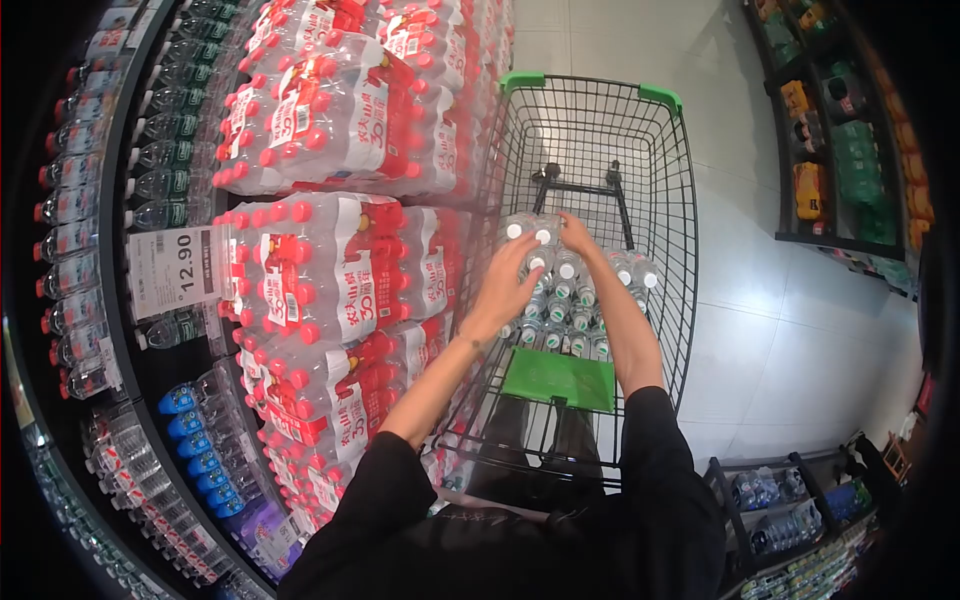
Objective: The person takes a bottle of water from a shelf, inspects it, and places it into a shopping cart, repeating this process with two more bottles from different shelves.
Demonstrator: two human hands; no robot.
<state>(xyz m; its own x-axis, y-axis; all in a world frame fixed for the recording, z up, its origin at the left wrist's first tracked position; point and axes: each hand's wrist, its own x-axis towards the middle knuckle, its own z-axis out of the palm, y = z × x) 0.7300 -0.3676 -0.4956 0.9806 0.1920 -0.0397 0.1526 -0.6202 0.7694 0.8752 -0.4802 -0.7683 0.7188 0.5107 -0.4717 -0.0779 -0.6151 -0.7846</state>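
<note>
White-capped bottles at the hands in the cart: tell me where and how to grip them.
Likely best by their outer sides, left hand and right hand opposed, coming from above: the white-capped bottles have caps facing up, the cart is open-topped, and other bottles crowd the near side.

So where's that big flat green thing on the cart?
In the head view, the green panel sits right of centre, towards the near end of the wire cart, just below the white-capped bottles.
</note>
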